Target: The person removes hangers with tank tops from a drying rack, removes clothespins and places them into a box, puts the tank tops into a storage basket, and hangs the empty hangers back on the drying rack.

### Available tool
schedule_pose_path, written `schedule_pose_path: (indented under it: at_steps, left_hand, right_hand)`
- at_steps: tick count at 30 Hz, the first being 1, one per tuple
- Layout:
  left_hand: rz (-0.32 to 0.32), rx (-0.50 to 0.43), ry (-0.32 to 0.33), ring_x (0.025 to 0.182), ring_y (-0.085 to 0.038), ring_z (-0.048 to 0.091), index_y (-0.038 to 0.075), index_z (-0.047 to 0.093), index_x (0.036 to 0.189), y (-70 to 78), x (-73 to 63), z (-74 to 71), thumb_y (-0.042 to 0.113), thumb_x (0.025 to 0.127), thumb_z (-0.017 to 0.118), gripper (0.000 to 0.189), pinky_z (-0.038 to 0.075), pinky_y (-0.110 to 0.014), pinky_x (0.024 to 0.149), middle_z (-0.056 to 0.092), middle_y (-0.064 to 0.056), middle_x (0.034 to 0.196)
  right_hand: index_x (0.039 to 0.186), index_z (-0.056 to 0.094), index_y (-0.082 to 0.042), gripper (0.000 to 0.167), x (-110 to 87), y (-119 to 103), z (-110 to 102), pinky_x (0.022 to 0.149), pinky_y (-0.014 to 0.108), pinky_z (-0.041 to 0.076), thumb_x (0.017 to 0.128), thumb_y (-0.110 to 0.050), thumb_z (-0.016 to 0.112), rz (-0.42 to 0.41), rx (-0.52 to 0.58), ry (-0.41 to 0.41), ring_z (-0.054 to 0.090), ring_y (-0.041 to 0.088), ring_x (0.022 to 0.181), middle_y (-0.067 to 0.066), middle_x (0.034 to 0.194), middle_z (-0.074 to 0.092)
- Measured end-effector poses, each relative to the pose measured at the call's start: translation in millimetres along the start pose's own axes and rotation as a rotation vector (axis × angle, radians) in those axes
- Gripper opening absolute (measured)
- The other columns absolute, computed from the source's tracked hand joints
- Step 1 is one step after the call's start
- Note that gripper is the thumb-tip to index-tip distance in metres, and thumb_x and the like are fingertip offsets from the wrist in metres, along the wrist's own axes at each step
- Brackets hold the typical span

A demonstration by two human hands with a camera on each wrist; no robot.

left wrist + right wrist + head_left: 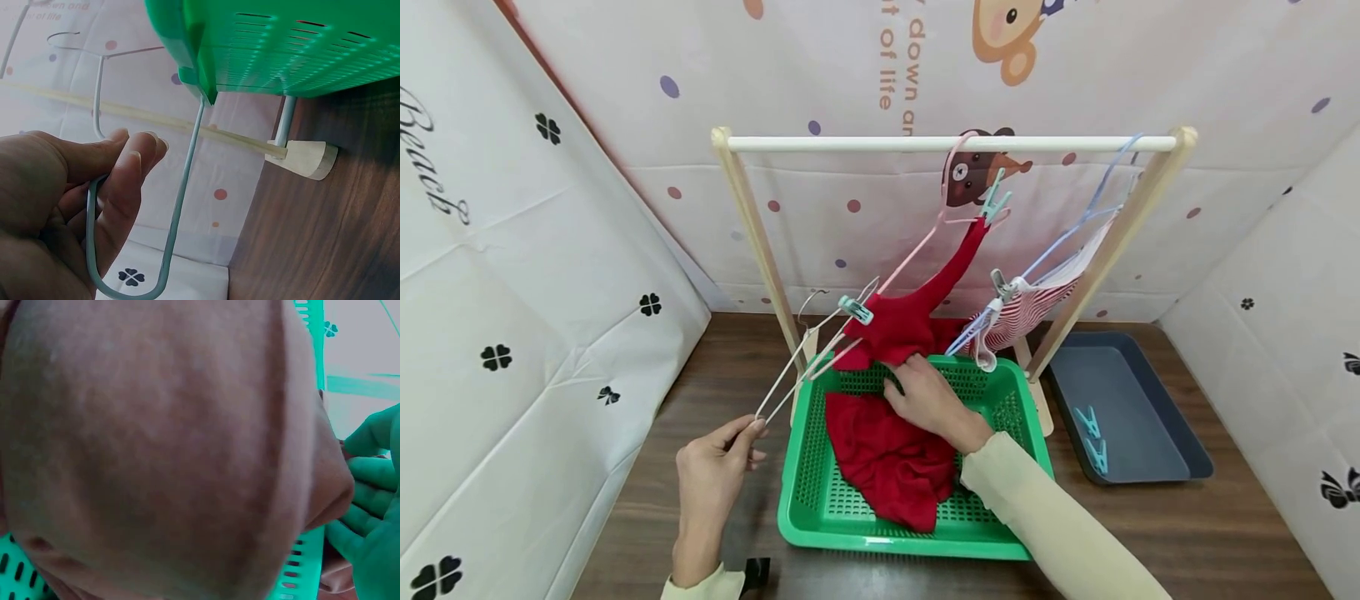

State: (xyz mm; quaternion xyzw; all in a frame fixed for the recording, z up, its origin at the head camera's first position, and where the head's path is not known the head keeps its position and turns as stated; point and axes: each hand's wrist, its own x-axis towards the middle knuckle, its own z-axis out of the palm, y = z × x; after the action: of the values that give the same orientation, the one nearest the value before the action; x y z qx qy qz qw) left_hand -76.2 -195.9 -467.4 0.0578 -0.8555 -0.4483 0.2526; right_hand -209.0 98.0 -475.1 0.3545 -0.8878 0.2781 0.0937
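My left hand [717,467] pinches the rounded end of a white wire hanger [170,234] left of the green basket [790,492]. From a pink hanger [942,200] on the rod hangs a red garment [898,325], with one clothespin [995,200] at its upper right and another [855,310] at its left edge, where the hangers overlap. Over the basket, my right hand [928,402] holds the garment's lower edge, its fingertips partly hidden by cloth. More red cloth [887,462] lies in the basket. Close fabric [156,450] fills most of the right wrist view.
The rack's white rod [850,145] rests on wooden legs [760,242] behind the basket. At its right end a blue hanger [1093,204] carries a red-striped garment [1030,312]. A dark grey tray [1142,433] at right holds two clothespins [1093,439].
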Motion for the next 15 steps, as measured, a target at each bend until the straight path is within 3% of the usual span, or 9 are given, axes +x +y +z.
schedule_pose_path:
  at_steps: [4, 7, 10, 11, 13, 15]
  left_hand:
    - [0.001, 0.0, 0.001, 0.05, -0.005, 0.068, -0.004, 0.083, 0.102, 0.3, -0.3, 0.3, -0.001, 0.096, 0.078, 0.008, 0.053, -0.018, 0.047, 0.078, -0.01, 0.078]
    - [-0.001, 0.003, 0.002, 0.05, -0.011, 0.069, -0.004, 0.083, 0.102, 0.6, -0.6, 0.3, 0.0, 0.096, 0.078, 0.008, 0.053, -0.018, 0.047, 0.078, -0.01, 0.078]
    - [-0.005, 0.002, 0.006, 0.05, -0.019, 0.071, -0.004, 0.083, 0.101, 1.2, -1.2, 0.0, 0.0, 0.096, 0.079, 0.008, 0.053, -0.018, 0.047, 0.078, -0.01, 0.078]
    - [-0.006, 0.001, 0.008, 0.05, -0.02, 0.071, -0.003, 0.083, 0.101, 1.3, -1.3, -0.1, 0.0, 0.095, 0.079, 0.008, 0.053, -0.018, 0.047, 0.078, -0.01, 0.078]
    - [-0.006, 0.002, 0.01, 0.05, -0.02, 0.071, -0.003, 0.083, 0.101, 1.9, -1.4, -0.4, 0.0, 0.096, 0.079, 0.007, 0.053, -0.018, 0.047, 0.078, -0.009, 0.077]
    - [0.006, 0.009, 0.015, 0.049, -0.016, 0.07, -0.003, 0.083, 0.1, 2.5, -1.4, -0.8, 0.0, 0.096, 0.079, 0.007, 0.053, -0.017, 0.047, 0.078, -0.009, 0.077]
  right_hand:
    - [0.145, 0.061, -0.002, 0.044, 3.5, 1.5, 2.3, 0.102, 0.053, 0.051, 0.105, -0.02, 0.068, 0.092, 0.089, -0.008, 0.061, 0.038, 0.12, 0.02, 0.131, 0.066]
    - [0.145, 0.06, -0.003, 0.047, 6.8, 3.2, 4.3, 0.106, 0.057, 0.045, 0.106, -0.028, 0.068, 0.183, 0.155, 0.048, 0.058, 0.043, 0.122, 0.021, 0.131, 0.064]
    - [0.134, 0.064, -0.003, 0.041, 8.6, 4.9, 5.2, 0.099, 0.059, 0.045, 0.106, -0.031, 0.068, 0.232, 0.145, 0.128, 0.061, 0.047, 0.107, 0.019, 0.104, 0.066]
    - [0.129, 0.066, -0.002, 0.037, 8.6, 5.4, 5.1, 0.095, 0.059, 0.047, 0.106, -0.031, 0.068, 0.247, 0.127, 0.148, 0.062, 0.047, 0.101, 0.017, 0.093, 0.064]
    - [0.103, 0.069, -0.002, 0.031, 7.5, 6.8, 4.2, 0.086, 0.058, 0.049, 0.106, -0.033, 0.067, 0.287, 0.068, 0.156, 0.062, 0.045, 0.085, 0.011, 0.073, 0.057]
    - [0.077, 0.061, -0.005, 0.04, 5.8, 8.3, 2.1, 0.078, 0.057, 0.05, 0.105, -0.033, 0.068, 0.31, -0.004, 0.148, 0.06, 0.041, 0.071, 0.005, 0.06, 0.048]
